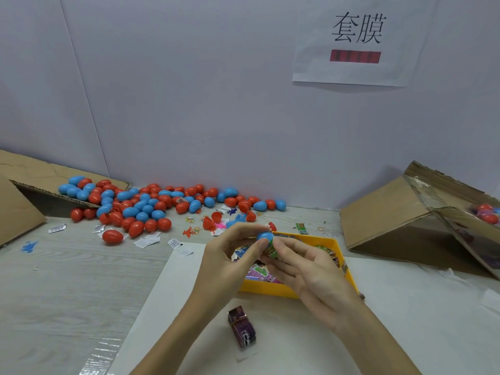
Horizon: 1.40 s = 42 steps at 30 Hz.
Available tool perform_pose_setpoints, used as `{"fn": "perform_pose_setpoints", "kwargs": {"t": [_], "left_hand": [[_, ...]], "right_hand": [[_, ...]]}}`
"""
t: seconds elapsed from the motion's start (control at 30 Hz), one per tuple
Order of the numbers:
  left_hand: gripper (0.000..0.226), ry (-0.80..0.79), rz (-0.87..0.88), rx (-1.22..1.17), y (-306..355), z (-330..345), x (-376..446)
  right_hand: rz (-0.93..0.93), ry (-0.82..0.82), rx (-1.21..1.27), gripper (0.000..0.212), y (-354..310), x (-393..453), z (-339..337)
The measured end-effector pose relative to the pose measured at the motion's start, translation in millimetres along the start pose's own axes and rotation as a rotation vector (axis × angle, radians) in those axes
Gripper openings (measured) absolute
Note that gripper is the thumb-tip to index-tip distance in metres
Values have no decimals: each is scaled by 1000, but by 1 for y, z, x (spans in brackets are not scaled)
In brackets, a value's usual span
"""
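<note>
A blue plastic egg [263,235] is held between both hands above the yellow tray [270,289]. My left hand [230,255] pinches the egg's blue end with thumb and fingertips. My right hand [303,266] pinches a green printed film sleeve [271,250] that sits around the egg's other end. The tray holds several printed sleeves, mostly hidden behind my hands. A bundle of purple sleeves bound with a rubber band [241,330] lies on the white sheet in front of me.
A heap of red and blue eggs [151,205] spreads along the back wall from a tipped cardboard box [24,196] at the left. Another tipped box [422,223] with finished eggs stands at the right. Small toys and paper slips litter the table.
</note>
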<state>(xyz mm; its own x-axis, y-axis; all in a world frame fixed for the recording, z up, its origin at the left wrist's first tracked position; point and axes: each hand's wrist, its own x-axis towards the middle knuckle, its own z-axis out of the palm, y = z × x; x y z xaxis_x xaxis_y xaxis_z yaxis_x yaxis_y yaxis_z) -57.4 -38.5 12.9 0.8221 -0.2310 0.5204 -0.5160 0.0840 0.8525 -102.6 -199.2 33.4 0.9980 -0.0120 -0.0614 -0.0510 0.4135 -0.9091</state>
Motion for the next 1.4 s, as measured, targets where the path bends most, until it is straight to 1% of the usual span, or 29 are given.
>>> {"fn": "perform_pose_setpoints", "kwargs": {"t": [0.07, 0.13, 0.2, 0.3, 0.4, 0.53, 0.63, 0.73, 0.8, 0.9, 1.0, 1.13, 1.3, 1.4], "left_hand": [[19, 10, -30, -6, 1, -1, 1], [20, 15, -51, -18, 1, -3, 2], [21, -3, -61, -17, 1, -5, 3], [23, -42, -62, 1, 2, -6, 3], [25, -40, -60, 20, 2, -7, 3], [24, -38, -63, 33, 1, -6, 3], [25, -42, -67, 27, -1, -5, 3], [27, -20, -74, -2, -4, -3, 1], [34, -30, -65, 7, -4, 0, -1], [51, -51, 85, 223, -6, 3, -3], [55, -33, 191, 335, -7, 2, -3], [51, -25, 214, 317, -8, 0, -2], [46, -47, 157, 208, -10, -3, 1], [43, -44, 151, 177, -9, -4, 2]], "right_hand": [[-124, 71, -199, 39, 1, 0, 1], [-222, 151, -339, 31, 1, 1, -1], [-251, 169, -368, 23, 2, 2, -3], [-258, 165, -412, 18, 3, 1, -4], [-260, 179, -448, 19, 5, 0, -2], [-267, 180, -457, 28, 6, -1, 1], [-246, 156, -451, 27, 7, -1, 2], [-198, 153, -370, 27, 8, -1, 3], [-133, 143, -242, 30, 8, -1, 2], [21, 85, 12, 25, 5, -2, 3], [151, 49, 128, 26, 2, -2, 4], [254, 26, 203, 25, 2, -2, 7], [307, 8, 244, 24, 2, -3, 9], [360, -2, 310, 29, 2, -4, 10]]}}
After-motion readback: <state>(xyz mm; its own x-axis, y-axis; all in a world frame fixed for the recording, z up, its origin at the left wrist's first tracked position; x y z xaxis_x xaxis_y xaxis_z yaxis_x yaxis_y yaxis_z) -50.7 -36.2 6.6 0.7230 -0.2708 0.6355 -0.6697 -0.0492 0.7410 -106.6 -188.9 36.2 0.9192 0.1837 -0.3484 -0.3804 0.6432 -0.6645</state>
